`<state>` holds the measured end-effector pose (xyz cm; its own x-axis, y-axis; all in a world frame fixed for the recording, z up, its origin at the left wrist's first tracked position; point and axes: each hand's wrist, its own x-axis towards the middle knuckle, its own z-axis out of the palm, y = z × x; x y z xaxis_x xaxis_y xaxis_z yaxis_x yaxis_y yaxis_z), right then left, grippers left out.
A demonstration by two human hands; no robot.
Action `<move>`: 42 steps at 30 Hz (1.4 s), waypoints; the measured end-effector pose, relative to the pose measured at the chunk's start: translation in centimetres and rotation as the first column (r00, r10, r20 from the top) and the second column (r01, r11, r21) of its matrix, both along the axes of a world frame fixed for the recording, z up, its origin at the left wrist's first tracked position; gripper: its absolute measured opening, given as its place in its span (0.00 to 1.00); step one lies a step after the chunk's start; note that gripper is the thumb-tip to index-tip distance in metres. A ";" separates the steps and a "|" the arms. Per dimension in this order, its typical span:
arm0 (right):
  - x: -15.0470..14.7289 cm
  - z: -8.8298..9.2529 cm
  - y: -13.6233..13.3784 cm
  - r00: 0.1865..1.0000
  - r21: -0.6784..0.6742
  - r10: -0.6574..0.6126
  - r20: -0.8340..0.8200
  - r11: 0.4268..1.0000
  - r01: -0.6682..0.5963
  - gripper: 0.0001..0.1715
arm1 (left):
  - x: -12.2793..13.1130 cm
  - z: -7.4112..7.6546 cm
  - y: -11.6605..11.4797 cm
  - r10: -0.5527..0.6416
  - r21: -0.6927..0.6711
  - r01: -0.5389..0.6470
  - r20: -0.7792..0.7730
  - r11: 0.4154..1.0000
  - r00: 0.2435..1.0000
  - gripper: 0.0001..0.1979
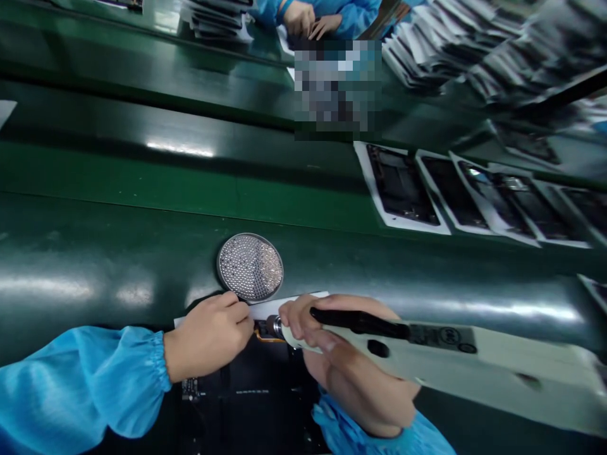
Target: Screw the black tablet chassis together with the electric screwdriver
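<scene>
My right hand (327, 335) is wrapped round a pale electric screwdriver (455, 360) with a black lever along its upper side. The tool's metal nose points left, over the top edge of a dark tablet-like device (256, 398). At that same edge my left hand (213, 332) has its fingers pinched together; what they hold, if anything, is hidden. An orange strip and small parts show between the two hands. Just beyond the left fingers lies a round metal dish (250, 266) with many tiny holes, some filled with screws on its right side.
On the green conveyor belt (156, 170), several similar dark devices (403, 186) lie on white sheets at the right. Stacks of devices (446, 44) stand further back. Across the belt, a co-worker's hands (308, 20) in blue sleeves work near a blurred patch.
</scene>
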<state>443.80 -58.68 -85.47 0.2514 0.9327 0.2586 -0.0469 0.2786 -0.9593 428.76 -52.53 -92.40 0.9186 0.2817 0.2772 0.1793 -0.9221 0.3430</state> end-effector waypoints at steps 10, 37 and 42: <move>0.1 0.5 -0.2 0.999 -0.033 0.017 0.028 0.999 -0.016 0.14 | 0.0 0.3 -1.0 -0.001 0.102 -0.006 0.071 0.995 0.997 0.12; 0.0 -0.1 -0.2 1.000 -0.004 0.002 -0.002 1.000 -0.002 0.11 | -0.2 0.4 2.2 -0.188 0.062 0.184 0.066 0.981 0.980 0.09; 0.1 -0.1 -0.2 1.000 0.001 -0.003 0.023 1.000 0.003 0.12 | 0.1 0.3 2.5 -0.208 0.038 0.205 0.096 0.978 0.973 0.09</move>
